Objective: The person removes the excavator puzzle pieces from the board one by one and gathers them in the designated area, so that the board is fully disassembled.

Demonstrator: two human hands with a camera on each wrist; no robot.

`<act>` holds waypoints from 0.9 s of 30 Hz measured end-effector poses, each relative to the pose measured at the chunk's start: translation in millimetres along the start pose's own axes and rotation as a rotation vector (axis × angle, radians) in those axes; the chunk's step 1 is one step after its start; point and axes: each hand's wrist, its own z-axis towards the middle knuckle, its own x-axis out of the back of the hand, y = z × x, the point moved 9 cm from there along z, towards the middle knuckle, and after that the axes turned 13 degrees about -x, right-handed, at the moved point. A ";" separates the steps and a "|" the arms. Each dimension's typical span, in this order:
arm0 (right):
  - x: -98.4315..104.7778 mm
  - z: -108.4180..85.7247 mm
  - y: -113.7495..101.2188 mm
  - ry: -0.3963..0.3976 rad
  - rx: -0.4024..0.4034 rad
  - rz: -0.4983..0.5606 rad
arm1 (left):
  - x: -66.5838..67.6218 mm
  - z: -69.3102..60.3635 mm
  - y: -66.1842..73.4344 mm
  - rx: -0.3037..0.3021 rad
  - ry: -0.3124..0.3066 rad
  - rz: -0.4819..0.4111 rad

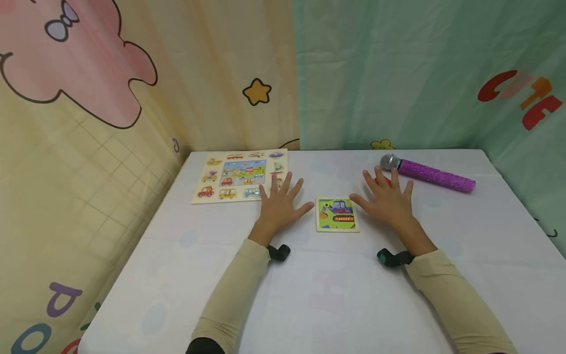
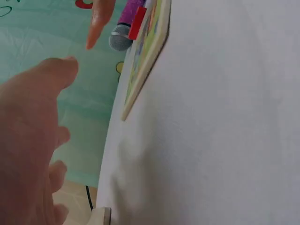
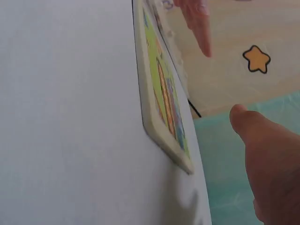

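A small square puzzle (image 1: 337, 215) with an excavator picture lies flat on the table between the two hands. To its left, my left hand (image 1: 279, 209) is spread with straight fingers and holds nothing; its fingertips overlap the corner of a larger vehicle puzzle board (image 1: 211, 189) from this angle. On the other side, my right hand (image 1: 389, 201) is likewise spread and holds nothing, its thumb near the small puzzle's upper right corner. Behind the right fingers shows part of a red object (image 2: 137, 23), its kind unclear. Both wrist views show the small puzzle's pale edge (image 3: 157, 126).
A microphone (image 1: 435, 176) with a glittery purple handle and silver head lies at the back right. The white-covered table (image 1: 327, 305) meets patterned curtains (image 1: 376, 73) along its back edge. Dark wrist cameras (image 1: 279, 252) sit at both cuffs.
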 end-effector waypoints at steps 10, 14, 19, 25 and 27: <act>-7.8 -20.8 -80.5 -0.218 0.432 0.143 | -3.9 -27.7 46.0 -0.363 -0.134 -0.368; -10.3 -14.2 -90.8 -0.223 0.466 0.199 | -9.0 -30.1 51.7 -0.409 -0.115 -0.326; -26.2 -3.2 -100.0 -0.284 0.477 0.221 | -12.0 -28.6 55.0 -0.440 -0.068 -0.229; -34.3 4.4 -106.5 -0.329 0.475 0.202 | -11.5 -29.9 57.2 -0.459 -0.065 -0.183; -35.8 6.7 -106.8 -0.352 0.462 0.190 | -11.3 -29.7 58.3 -0.469 -0.063 -0.174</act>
